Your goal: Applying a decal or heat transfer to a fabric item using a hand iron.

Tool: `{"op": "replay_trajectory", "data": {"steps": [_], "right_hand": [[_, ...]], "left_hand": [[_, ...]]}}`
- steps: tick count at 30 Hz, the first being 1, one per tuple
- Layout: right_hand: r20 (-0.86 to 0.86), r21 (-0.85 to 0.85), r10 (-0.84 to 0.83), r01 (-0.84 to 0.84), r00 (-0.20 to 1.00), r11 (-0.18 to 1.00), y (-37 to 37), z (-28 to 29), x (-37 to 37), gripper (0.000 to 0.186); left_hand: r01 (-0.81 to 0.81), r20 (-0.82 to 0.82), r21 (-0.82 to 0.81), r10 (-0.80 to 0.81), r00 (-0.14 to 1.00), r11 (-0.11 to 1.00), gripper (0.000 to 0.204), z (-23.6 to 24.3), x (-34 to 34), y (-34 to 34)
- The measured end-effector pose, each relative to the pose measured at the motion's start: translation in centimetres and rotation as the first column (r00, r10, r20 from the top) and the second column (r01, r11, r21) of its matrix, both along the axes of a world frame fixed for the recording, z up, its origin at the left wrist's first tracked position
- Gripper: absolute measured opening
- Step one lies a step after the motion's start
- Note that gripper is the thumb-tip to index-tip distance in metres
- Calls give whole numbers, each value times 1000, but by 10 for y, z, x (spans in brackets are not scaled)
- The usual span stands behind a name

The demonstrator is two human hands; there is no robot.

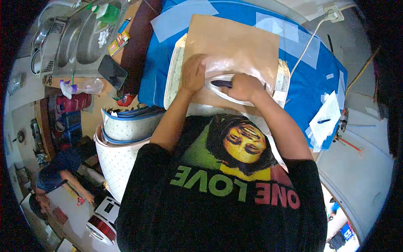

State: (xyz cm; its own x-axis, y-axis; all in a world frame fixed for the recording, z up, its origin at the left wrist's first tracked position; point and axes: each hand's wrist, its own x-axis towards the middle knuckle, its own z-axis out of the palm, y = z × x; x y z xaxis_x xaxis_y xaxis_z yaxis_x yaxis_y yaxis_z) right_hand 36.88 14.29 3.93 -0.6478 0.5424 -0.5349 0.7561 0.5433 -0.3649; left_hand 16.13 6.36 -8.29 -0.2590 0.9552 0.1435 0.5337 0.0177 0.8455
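Nearest me at 6 o'clock, right hand (pixel 245 87) fingers closed around iron (pixel 222 83) handle; left hand (pixel 194 73) flat, fingers open, pinning brown paper (pixel 235 42) over patterned fabric (pixel 174 71). Best: slow even passes toward 12, paper taut, cord (pixel 308 44) clear on blue counter (pixel 310 84).

The person wears a black short-sleeved T-shirt (pixel 218 201). Its front carries a large print (pixel 235 147): a portrait picture in yellow with dark hair, set over blocks of green, yellow and red. Under the picture runs lettering in 2 colours, green on one part and red on the other. Both forearms are bare from the sleeve hems down, and the left hand (pixel 194 74) and right hand (pixel 243 87) wear no gloves.
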Motion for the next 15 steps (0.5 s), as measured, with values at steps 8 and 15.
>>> {"op": "replay_trajectory", "data": {"steps": [8, 15], "right_hand": [[178, 20, -136, 135, 975, 991, 8, 5, 58, 69], [119, 76, -129, 120, 985, 990, 6, -2, 61, 67]], "left_hand": [[-79, -677, -170, -58, 733, 982, 64, -27, -18, -24], [-51, -577, -137, -37, 816, 989, 67, -28, -28, -24]]}}
